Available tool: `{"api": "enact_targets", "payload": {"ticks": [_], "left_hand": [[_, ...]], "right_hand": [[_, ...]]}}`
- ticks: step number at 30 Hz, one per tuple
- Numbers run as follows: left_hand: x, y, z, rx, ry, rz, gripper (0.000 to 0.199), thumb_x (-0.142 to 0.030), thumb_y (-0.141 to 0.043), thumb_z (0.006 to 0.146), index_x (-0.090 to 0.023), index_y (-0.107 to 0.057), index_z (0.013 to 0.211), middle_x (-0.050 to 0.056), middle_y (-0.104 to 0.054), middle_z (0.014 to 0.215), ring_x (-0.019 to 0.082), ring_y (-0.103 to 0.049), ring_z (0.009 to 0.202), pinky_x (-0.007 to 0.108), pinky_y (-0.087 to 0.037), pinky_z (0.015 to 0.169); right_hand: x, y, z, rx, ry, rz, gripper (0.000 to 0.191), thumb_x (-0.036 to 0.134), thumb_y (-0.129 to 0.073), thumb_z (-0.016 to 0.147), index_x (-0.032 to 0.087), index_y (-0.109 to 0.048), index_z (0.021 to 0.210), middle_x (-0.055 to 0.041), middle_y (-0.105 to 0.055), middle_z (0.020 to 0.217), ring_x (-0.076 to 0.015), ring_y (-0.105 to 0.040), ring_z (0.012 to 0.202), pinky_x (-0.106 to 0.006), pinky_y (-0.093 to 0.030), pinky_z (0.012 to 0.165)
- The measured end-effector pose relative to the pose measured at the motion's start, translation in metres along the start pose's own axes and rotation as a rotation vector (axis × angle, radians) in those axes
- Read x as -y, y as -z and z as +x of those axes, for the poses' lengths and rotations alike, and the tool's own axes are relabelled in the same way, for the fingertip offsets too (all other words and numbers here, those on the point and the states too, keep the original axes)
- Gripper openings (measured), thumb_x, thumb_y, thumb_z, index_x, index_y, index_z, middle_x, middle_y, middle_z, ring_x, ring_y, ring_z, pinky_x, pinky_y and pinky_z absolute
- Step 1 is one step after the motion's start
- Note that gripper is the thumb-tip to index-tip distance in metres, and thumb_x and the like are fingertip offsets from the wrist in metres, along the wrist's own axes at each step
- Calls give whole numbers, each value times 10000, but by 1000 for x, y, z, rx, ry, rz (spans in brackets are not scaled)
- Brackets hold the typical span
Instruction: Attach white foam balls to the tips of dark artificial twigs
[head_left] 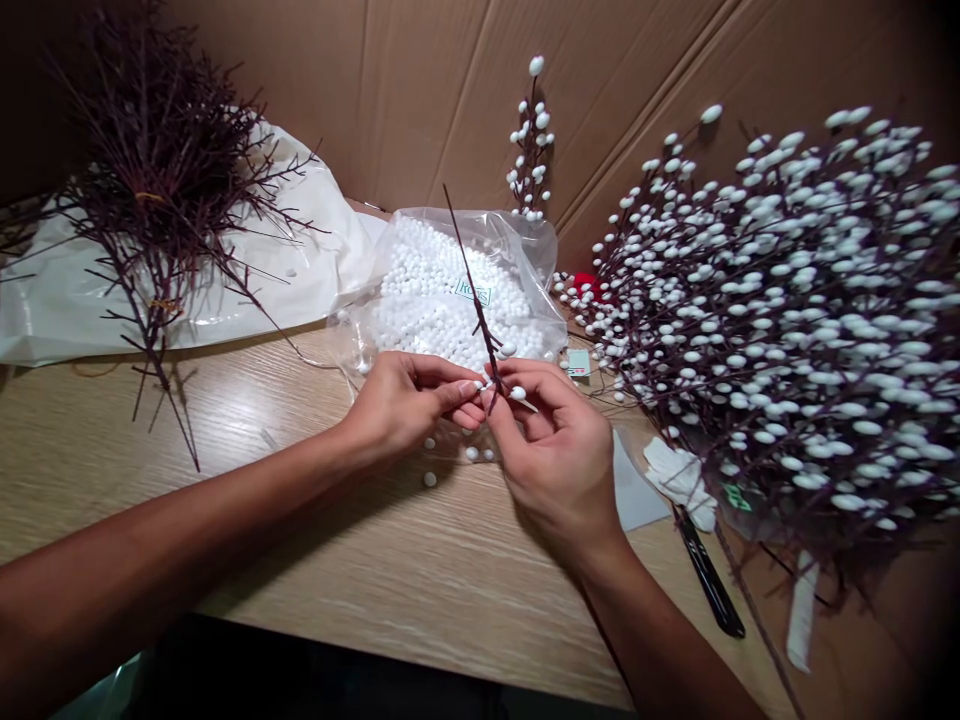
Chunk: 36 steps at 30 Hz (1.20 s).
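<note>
Between the fingers of my right hand (559, 440) is a thin dark artificial twig (474, 290), its bare tip pointing up and to the left. A few white berries, one of them a white oval berry (517, 394), sit on its lower side shoots. My left hand (409, 400) pinches a small white berry (477, 385) against the twig's lower part; whether it is on a shoot is hidden by the fingers. Just behind the hands lies a clear plastic bag (547, 265) full of white foam berries (420, 290).
Bundled bare dark twigs (157, 190) lie on a white plastic bag (300, 270) at the left. A big mass of white-berried stems (795, 330) fills the right. Nearby are a black-handled tool (709, 575), crumpled white tissue (679, 480) and loose berries (430, 479) on the wooden table (420, 600).
</note>
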<state>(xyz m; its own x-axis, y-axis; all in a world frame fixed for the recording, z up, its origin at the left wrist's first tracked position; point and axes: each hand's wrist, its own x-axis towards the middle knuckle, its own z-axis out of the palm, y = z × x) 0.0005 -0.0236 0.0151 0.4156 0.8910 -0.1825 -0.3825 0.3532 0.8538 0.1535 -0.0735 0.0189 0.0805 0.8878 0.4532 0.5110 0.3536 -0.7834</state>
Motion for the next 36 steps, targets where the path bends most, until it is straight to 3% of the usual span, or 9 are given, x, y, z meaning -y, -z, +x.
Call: {"api": "enact_targets", "payload": {"ticks": [20,25,29,36], "left_hand": [[1,-3,-2,-19,20,-32,61,-49,-749,836,-81,-787,801,32,-734,649,95,-652,572,214,-528,618],[0,-3,-2,5,13,0,55,-82,-746,855,-80,-795,828,62,-769,723,105,-683,605,229,-563,650],[-1,-2,0,30,-13,34,61,-108,-761,844,-80,-803,878,85,-788,785,126,-701,642,257,-583,678],[3,-2,1,19,-74,88,58,-94,-738,852,-68,-788,838,74,-759,725,118,-662,595,238,-557,617]], "right_hand": [[1,-4,-3,-29,139,-179,128,107,-667,892,222,-639,940,-103,-695,1100,-241,-705,1057,-364,-647,825],[-1,-2,-1,-22,97,-110,112,126,-652,922,218,-656,985,-108,-683,1149,-238,-701,1114,-379,-643,897],[-1,0,0,-20,60,-117,85,160,-646,938,216,-680,992,-113,-682,1151,-246,-700,1112,-366,-653,857],[-1,-2,-2,-4,49,-94,98,152,-652,932,210,-670,1009,-110,-679,1149,-240,-706,1089,-352,-654,837]]}}
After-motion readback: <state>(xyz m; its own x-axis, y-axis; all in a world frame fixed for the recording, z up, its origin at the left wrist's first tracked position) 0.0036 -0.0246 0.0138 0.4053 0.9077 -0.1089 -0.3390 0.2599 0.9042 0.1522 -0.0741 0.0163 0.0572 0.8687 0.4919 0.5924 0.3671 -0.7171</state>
